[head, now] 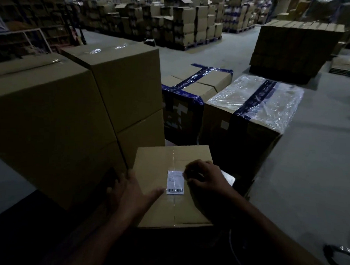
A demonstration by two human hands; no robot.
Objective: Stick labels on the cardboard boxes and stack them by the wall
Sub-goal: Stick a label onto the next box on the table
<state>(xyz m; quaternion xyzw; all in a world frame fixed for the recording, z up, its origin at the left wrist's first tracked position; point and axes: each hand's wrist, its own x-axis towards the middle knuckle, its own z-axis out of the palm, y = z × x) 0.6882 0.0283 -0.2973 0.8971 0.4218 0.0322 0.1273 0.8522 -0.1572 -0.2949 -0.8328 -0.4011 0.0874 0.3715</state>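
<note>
Head view shows a small box (172, 183) at lower centre of the frame, a label (175, 182) lying on its taped seam. The left hand (132, 188) lies flat at the box's left edge, thumb by the label; the right hand (204, 177) presses curled fingers (188, 172) at the label's right edge. The box looks stiff and probably light; gripping opposite side edges seems best.

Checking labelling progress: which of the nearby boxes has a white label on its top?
The small box under both hands; its label sits on the tape seam. The tall stacked boxes and blue-taped boxes show none on top.
</note>
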